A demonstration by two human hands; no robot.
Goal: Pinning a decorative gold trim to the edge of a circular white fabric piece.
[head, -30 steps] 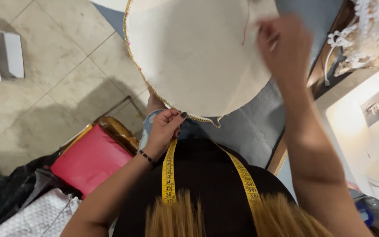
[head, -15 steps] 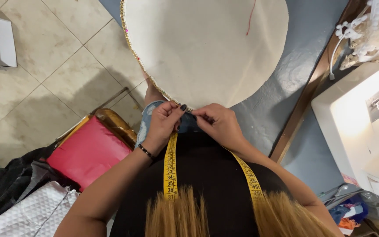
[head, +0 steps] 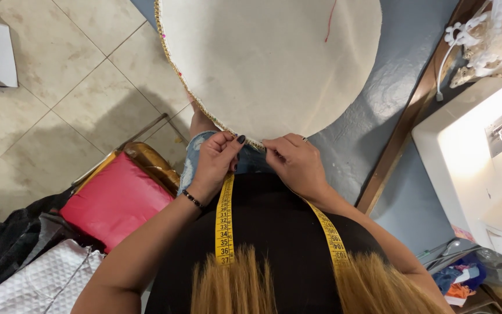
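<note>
A single head-worn camera looks steeply down from close above the person's chest; tiled floor (head: 42,104) lies toward nine o'clock, a white sewing machine (head: 477,168) toward three.

Disc (head: 268,64) cream, gold-beaded edge; tape (head: 224,218) yellow, black marks; cushion (head: 117,203) red; machine (head: 483,163) white; top (head: 274,232) black.

I see both forearms bent inward, meeting in front of the torso. My left hand (head: 216,163) and right hand (head: 297,163) sit close together, fingertips pinched, knuckles facing up.
</note>
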